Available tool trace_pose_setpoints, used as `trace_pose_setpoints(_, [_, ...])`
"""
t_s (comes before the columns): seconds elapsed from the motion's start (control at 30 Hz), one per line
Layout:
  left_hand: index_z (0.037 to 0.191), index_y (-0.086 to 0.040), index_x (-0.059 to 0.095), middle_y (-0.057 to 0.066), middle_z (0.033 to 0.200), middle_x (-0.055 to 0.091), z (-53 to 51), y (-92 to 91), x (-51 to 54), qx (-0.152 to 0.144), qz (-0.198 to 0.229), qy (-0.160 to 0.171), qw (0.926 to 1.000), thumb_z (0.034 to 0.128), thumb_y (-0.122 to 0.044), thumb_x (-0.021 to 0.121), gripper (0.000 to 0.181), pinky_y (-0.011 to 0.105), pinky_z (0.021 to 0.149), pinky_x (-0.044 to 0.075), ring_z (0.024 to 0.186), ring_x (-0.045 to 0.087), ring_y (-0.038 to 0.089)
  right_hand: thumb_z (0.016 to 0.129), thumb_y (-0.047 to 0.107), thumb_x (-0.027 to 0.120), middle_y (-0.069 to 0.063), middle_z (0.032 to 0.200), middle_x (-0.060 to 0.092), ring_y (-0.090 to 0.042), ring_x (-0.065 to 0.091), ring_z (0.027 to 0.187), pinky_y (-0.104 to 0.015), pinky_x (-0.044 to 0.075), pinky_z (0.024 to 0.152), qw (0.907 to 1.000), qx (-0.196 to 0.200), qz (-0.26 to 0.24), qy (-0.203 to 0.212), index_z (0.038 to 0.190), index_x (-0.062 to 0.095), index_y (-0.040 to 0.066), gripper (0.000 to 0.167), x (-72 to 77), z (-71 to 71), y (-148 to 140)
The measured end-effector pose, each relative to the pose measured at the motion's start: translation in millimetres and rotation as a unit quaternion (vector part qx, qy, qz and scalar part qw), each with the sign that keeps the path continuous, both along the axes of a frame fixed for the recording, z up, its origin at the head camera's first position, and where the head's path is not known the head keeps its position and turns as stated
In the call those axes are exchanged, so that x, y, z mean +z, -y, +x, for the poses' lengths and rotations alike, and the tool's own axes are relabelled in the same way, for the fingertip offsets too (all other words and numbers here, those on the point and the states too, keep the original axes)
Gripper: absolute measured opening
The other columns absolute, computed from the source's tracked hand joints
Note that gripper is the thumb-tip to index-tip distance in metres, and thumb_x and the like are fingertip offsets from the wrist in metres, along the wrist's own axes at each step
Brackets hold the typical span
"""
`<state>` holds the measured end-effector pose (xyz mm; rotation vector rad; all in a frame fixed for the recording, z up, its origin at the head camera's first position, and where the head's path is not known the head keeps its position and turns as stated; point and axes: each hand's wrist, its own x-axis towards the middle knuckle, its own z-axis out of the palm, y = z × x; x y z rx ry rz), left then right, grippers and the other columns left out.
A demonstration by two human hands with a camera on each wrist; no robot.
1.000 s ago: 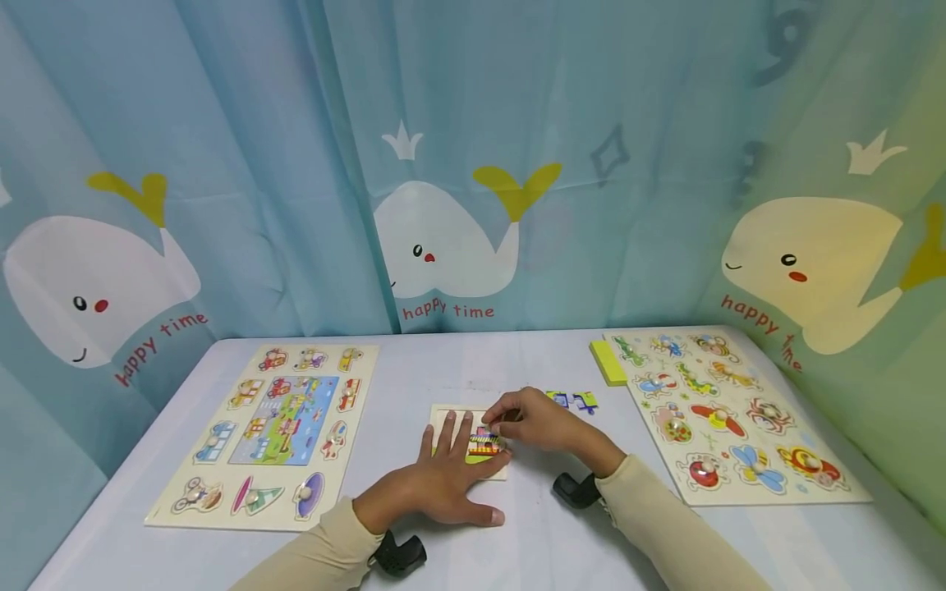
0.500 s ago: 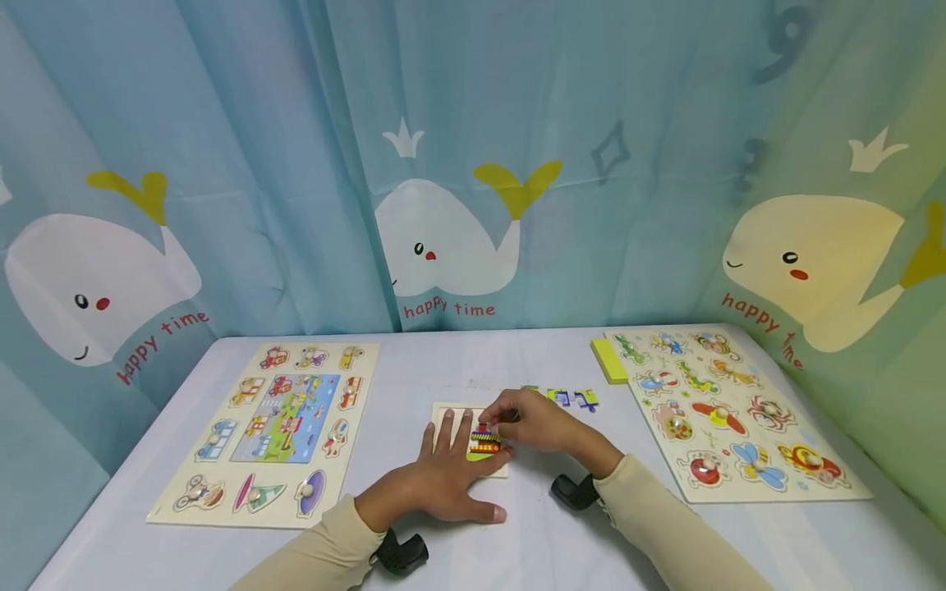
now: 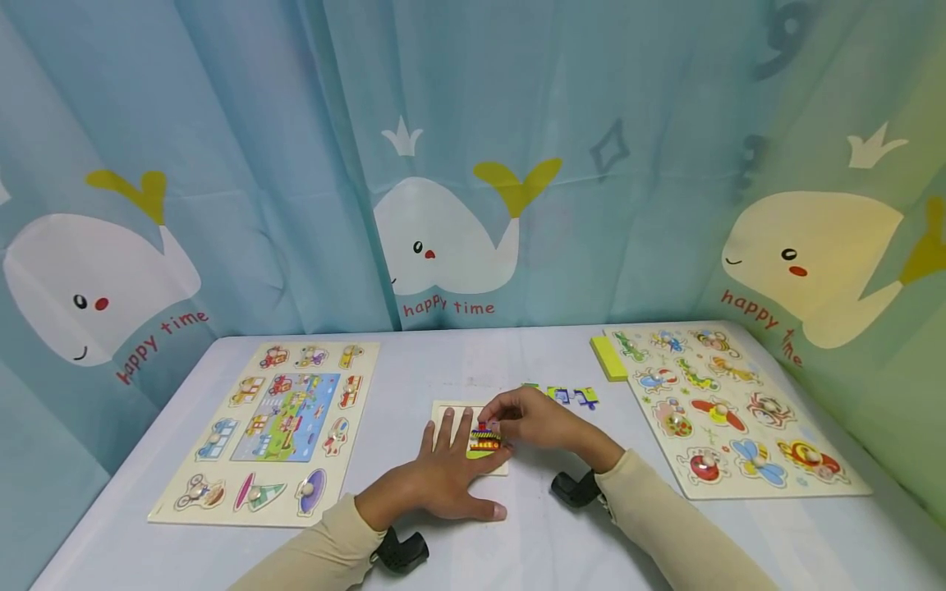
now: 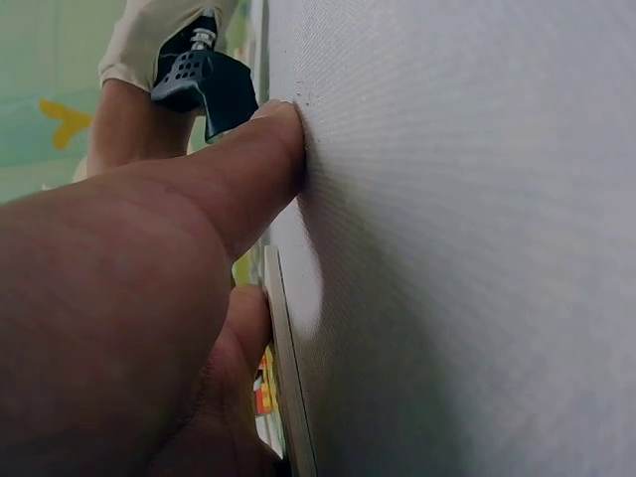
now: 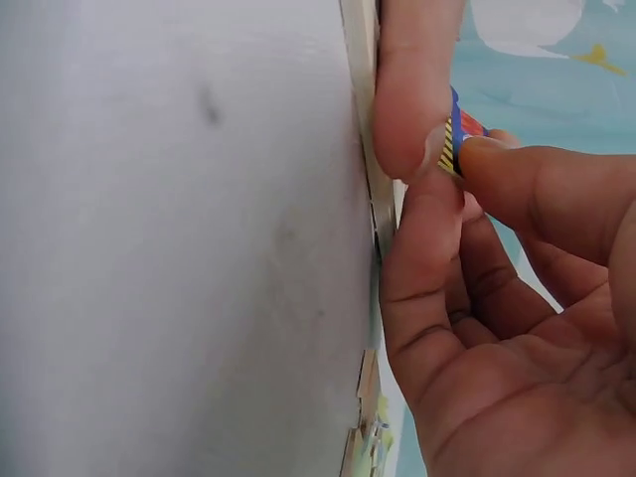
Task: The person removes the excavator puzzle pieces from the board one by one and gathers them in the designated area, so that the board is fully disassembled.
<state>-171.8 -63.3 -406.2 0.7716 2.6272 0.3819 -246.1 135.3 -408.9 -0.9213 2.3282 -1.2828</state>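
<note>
Nearest, the left hand (image 3: 447, 484) lies palm down, fingers spread wide over the small puzzle board (image 3: 501, 472), its thumb out on the white table (image 3: 402, 369); that broad span looks meant to keep the board from sliding. At the board's right side, the right hand (image 3: 539, 420) has its thumb and fingertips drawn narrow, pinching a striped puzzle piece (image 5: 450, 144) over the right half of the board, a fingertip grip that seems to suit something so thin and flat; how deeply the piece sits, the fingers hide. Just beyond that hand, loose pieces (image 3: 585, 400) lie on the table, within easy reach of it. A vehicle board (image 3: 163, 515) at left and an insect board (image 3: 724, 492) at right, with a yellow block (image 3: 608, 359) by its far left corner, seem kept outward for working room; farthest hangs a whale-print curtain (image 3: 296, 205)
</note>
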Motion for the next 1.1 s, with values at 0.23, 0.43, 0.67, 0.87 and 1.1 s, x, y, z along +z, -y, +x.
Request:
trace_pose_setpoints(0.23, [0.152,-0.043,0.029,0.02,0.16,-0.009,-0.1,-0.5,0.1,0.003,-0.002,0.002,1.0,0.0837,-0.07,0.056,0.078,0.062,0.109,-0.004,0.142,-0.018,0.041,0.092,-0.003,0.058,-0.005,0.097,0.069,-0.016,0.058,0.084,-0.027,0.048,0.074,0.9996,-0.018,-0.013,0.017,0.107,0.07,-0.001,0.02,0.8,-2.8,-2.2])
trace_pose_setpoints(0.43, [0.152,-0.042,0.03,0.018,0.16,-0.009,-1.8,-0.4,-2.4,0.007,-0.002,0.005,1.0,0.0835,-0.071,0.056,0.078,0.061,0.109,-0.006,0.143,-0.018,0.039,0.092,0.0,0.059,-0.006,0.1,0.07,-0.017,0.061,0.088,-0.028,0.049,0.077,0.9984,-0.037,-0.037,0.019,0.108,0.07,-0.001,0.019,4.3,-5.7,-6.1])
trace_pose_setpoints(0.67, [0.152,-0.044,0.028,0.017,0.16,-0.012,-2.4,0.6,-2.4,0.007,-0.003,0.015,0.9999,0.0838,-0.072,0.054,0.078,0.06,0.109,-0.009,0.142,-0.021,0.037,0.094,0.003,0.06,-0.006,0.1,0.07,-0.017,0.059,0.08,-0.028,0.049,0.068,0.9985,-0.039,-0.034,0.02,0.11,0.07,0.0,0.019,11.2,-7.2,-14.1])
trace_pose_setpoints(0.87, [0.152,-0.043,0.028,0.019,0.16,-0.01,0.0,1.1,-1.5,0.008,0.001,0.008,0.9999,0.0839,-0.071,0.055,0.078,0.06,0.109,-0.007,0.143,-0.018,0.039,0.095,0.006,0.06,-0.004,0.102,0.07,-0.02,0.063,0.086,-0.033,0.051,0.075,0.9979,-0.061,-0.02,0.013,0.108,0.071,0.004,0.017,19.1,-10.1,-24.3])
trace_pose_setpoints(1.1, [0.152,-0.044,0.028,0.018,0.16,-0.01,-0.9,0.0,-0.5,0.012,-0.006,0.009,0.9999,0.0836,-0.071,0.055,0.078,0.059,0.11,-0.007,0.143,-0.018,0.038,0.095,0.006,0.059,-0.007,0.106,0.07,-0.019,0.062,0.089,-0.036,0.051,0.078,0.997,-0.073,-0.017,0.018,0.11,0.07,0.002,0.019,21.5,-14.3,-45.4])
